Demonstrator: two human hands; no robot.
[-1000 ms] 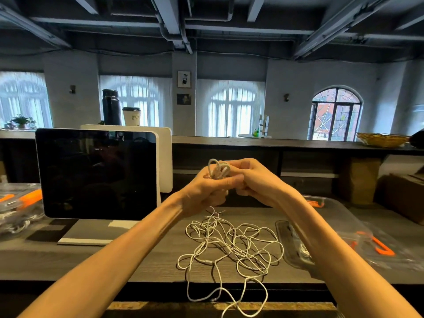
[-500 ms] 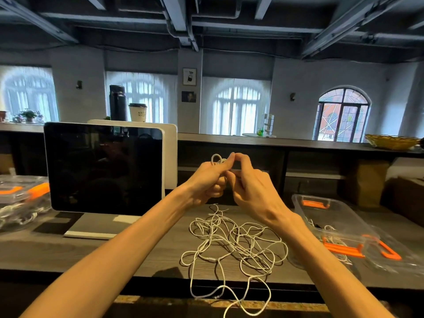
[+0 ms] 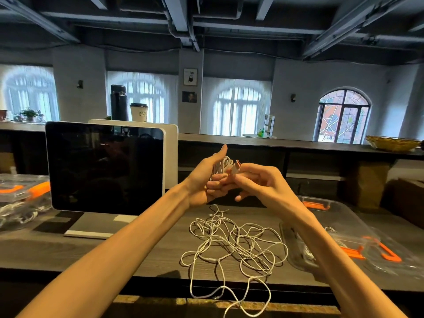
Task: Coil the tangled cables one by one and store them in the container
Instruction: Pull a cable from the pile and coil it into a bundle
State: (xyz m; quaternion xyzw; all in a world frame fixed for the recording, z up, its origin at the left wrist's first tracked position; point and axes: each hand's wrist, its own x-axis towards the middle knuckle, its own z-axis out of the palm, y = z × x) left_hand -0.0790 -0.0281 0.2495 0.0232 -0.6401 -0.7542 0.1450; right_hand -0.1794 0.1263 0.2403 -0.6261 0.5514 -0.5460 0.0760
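Left hand raised above the desk, thumb straight up, fingers curled round a small white coil resting against the palm. Right hand just beside it, fingertips touching the left fingers, thumb and forefinger pinching the plug at the coil's free end, an orange tip showing; remaining fingers loosely bent. Directly below both hands, on the desk, a loose tangle of white cables, one loop trailing over the near edge. Under the right forearm and out to its right, a clear container with orange latches, a few white cables inside, partly hidden by the arm; beside it, further right, a clear lid with orange clips. Left of the left hand, a dark monitor on a white stand. Far left of that, another clear bin holding white cables. Beyond the hands, a long shelf carrying a black flask, a paper cup and, far right, a wicker basket.
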